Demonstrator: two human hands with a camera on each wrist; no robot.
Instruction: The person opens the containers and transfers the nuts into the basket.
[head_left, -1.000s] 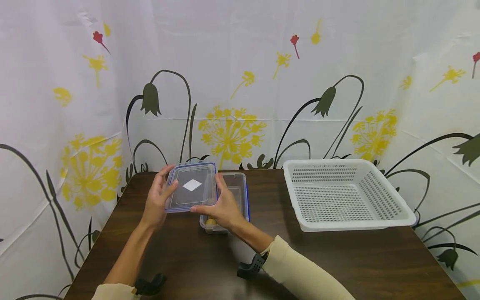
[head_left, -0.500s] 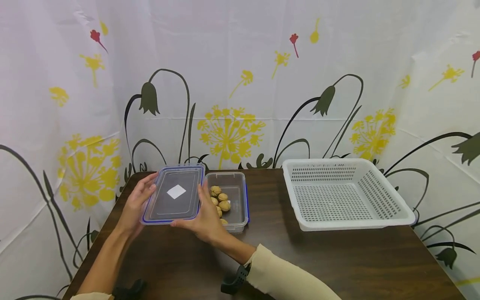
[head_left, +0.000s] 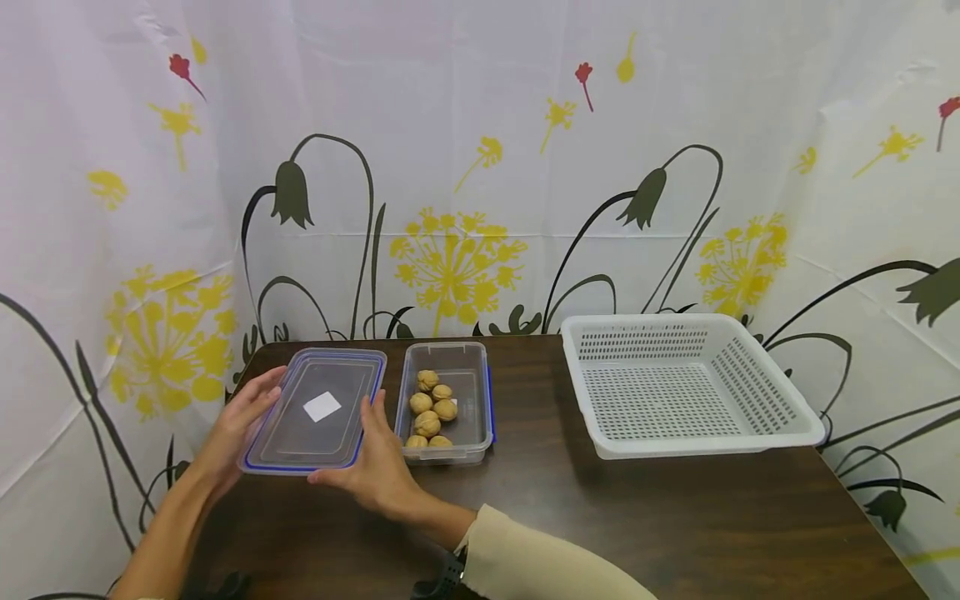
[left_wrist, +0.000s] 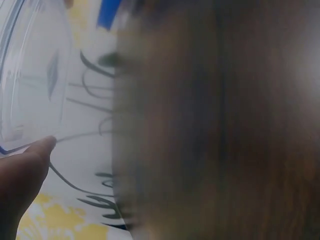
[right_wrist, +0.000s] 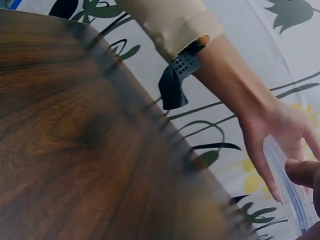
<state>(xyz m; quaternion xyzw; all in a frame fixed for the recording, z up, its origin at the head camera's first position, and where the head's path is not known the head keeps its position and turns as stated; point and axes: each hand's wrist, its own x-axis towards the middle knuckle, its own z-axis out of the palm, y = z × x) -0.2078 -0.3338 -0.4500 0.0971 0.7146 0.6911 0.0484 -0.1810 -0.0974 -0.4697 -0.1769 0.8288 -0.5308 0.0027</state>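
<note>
Both hands hold a clear plastic lid (head_left: 318, 437) with a blue rim and a white diamond-shaped sticker. In the head view, my left hand (head_left: 234, 429) grips its left edge. My right hand (head_left: 378, 467) grips its near right corner, the thumb along the near edge. Just right of the lid stands a clear food container (head_left: 472, 387) without a cover, a blue strip down its right side. Several walnuts (head_left: 427, 423) lie in its left half. Part of the lid (left_wrist: 35, 75) also appears in the left wrist view, and its edge (right_wrist: 282, 175) in the right wrist view.
A white perforated plastic basket (head_left: 817, 433) stands at the right of the dark wooden table (head_left: 600, 533). Behind the table hangs a white curtain (head_left: 480, 83) printed with flowers.
Both hands have carried the lid left and nearer, from in front of the container to beside it. The walnuts inside are now uncovered to view. The container and basket have stayed put.
</note>
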